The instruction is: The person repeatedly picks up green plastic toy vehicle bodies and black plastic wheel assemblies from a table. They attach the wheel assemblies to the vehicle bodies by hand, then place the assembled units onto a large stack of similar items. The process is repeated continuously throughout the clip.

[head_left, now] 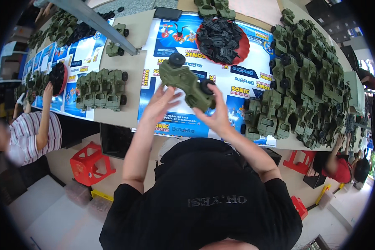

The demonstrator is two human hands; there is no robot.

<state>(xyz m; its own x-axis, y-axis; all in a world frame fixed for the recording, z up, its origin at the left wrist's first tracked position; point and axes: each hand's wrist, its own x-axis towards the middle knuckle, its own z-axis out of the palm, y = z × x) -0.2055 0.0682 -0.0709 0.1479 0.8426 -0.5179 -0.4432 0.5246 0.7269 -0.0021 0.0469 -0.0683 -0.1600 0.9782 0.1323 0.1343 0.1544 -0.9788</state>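
Between my two hands, above the printed sheet (154,118), is an olive-green toy jeep (183,79) with black wheels, tilted with one end toward the upper left. My left hand (160,103) lies against its near left side, fingers apart and partly behind it. The near right end is gripped by my right hand (214,112), with fingers at a black wheel (206,86) and thumb along the body. Beyond the jeep, a red scalloped bowl (245,48) holds a heap of small black plastic parts (220,39).
Many green toy jeeps (306,79) crowd the table's right side. A shorter row of jeeps (100,88) stands at left. A grey metal post (100,25) slants across the upper left. People work on both sides; a red stool (89,164) is below the table at left.
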